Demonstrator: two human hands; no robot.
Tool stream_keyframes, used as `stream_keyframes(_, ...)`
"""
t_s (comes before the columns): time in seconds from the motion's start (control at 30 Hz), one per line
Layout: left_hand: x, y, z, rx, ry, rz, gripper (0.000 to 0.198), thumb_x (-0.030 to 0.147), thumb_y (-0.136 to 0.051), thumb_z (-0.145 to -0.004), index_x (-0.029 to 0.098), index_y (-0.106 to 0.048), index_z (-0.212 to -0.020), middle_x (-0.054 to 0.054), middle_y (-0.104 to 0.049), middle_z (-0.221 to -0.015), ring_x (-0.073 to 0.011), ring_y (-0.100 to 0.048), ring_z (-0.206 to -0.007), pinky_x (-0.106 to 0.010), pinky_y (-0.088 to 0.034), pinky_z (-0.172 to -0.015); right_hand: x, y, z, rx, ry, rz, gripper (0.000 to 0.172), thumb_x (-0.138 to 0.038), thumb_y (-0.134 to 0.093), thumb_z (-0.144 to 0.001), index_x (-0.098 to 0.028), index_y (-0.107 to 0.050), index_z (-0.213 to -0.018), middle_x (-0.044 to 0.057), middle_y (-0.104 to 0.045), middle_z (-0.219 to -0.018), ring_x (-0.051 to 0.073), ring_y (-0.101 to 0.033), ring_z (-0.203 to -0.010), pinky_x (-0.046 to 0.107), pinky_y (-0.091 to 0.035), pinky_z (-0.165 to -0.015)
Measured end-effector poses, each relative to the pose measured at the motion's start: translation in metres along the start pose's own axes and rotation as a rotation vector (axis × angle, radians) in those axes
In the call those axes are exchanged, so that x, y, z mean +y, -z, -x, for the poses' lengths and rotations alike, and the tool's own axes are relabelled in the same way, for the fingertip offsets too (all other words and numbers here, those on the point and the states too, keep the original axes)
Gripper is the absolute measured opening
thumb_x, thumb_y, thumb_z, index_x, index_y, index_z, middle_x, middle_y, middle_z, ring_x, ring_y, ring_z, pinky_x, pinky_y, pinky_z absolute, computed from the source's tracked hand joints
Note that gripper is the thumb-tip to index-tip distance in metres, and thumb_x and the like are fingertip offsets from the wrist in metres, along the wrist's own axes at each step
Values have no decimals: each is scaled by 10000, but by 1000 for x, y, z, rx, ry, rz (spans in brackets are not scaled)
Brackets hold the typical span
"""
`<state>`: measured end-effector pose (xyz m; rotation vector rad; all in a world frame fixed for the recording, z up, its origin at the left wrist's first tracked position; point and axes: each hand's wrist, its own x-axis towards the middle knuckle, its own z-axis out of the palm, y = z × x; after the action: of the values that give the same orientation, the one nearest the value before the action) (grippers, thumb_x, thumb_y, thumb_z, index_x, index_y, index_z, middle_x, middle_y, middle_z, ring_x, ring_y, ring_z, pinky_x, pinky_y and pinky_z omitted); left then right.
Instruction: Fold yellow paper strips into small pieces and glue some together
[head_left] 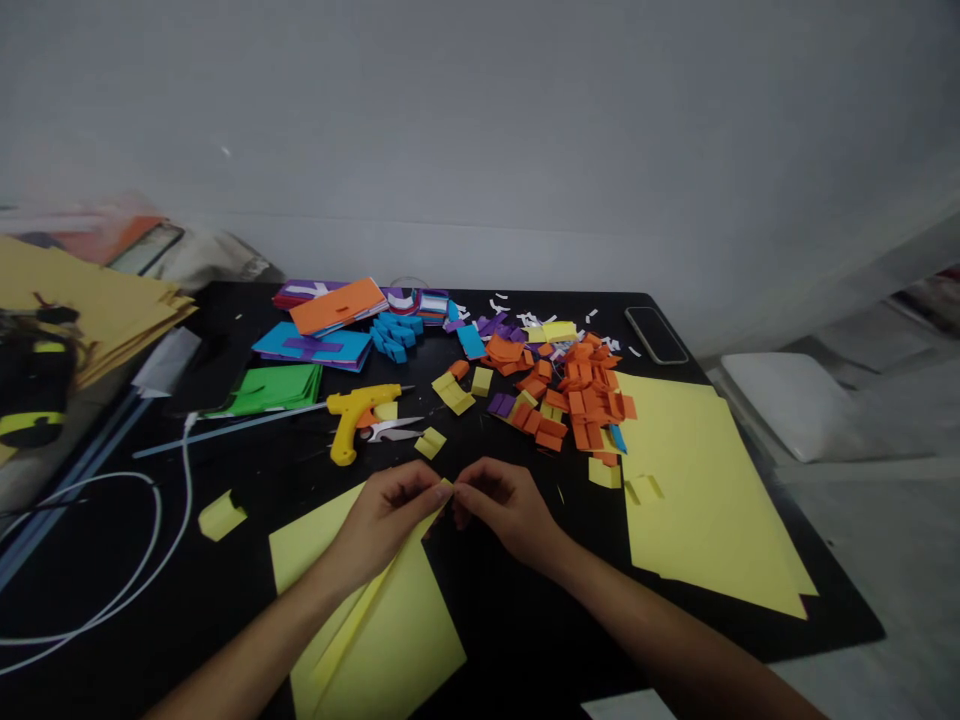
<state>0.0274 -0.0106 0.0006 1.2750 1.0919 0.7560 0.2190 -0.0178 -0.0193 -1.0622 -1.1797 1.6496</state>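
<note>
Yellow paper strip (448,489), lower centre: your left hand (390,515) and right hand (504,508) pinch it mid-fold; creasing wants firm, aligned fingertips.

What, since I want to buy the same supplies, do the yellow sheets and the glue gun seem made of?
Yellow sheets: likely paper or thin foam, matte, flat with clean cut edges. Glue gun: apparently moulded plastic, smooth yellow body, orange trigger.
</note>
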Motion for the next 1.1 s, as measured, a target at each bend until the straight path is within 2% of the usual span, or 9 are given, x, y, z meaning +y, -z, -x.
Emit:
stream_keyframes(0.2, 1, 3, -1, -30, -3, -79, 345, 466, -648, -914, 159, -699, -765, -3, -620, -705, -153, -533, -695, -249, -398, -651, 2, 0, -1, -11, -23, 25, 314, -475, -766, -840, -183, -651, -816, -22, -652, -633, 127, -615, -555, 261, -502, -588)
stream_keyframes(0.37, 1, 1, 0, 30, -13, -70, 330, 469, -666, -890, 168, -664, -754, 27, -543, -648, -134, -469, -629, -233, -365, -595, 2, -1, -1, -25, -46, 36, 306, -465, -767, -826, -189, -639, -793, -28, -636, -606, 119, -590, -525, 251, -484, -556)
stream_keyframes(0.53, -2, -4, 1, 103, -28, -58, 340, 484, -706, -860, 167, -676, -742, 12, -584, -661, -138, -512, -634, -232, -398, -587, 0, -1, -2, -8, -52, 45, 280, -438, -767, -817, -192, -637, -784, -37, -624, -600, 114, -578, -510, 248, -485, -540)
stream_keyframes(0.77, 1, -6, 2, -46, 108, 107, 398, 558, -689, -879, 165, -672, -818, -21, -699, -710, -165, -648, -616, -261, -506, -583, -1, 3, -5, 75, -24, 71, 246, -402, -750, -818, -187, -637, -783, -37, -623, -584, 119, -585, -505, 249, -485, -540)
stream_keyframes(0.97, 2, -6, 2, -7, 127, 124, 410, 567, -741, -829, 170, -667, -764, -20, -704, -656, -166, -645, -569, -263, -506, -539, -1, 4, -6, 108, -19, 59, 240, -394, -752, -822, -194, -627, -772, -39, -623, -586, 124, -592, -514, 259, -507, -553)
stream_keyframes(1.1, -2, -6, 2, -3, 91, 94, 381, 541, -730, -853, 171, -678, -777, -21, -710, -659, -164, -641, -584, -255, -489, -559, 0, 2, -6, 78, -35, -13, 299, -464, -761, -831, -184, -657, -812, -23, -655, -634, 134, -623, -549, 274, -533, -585)
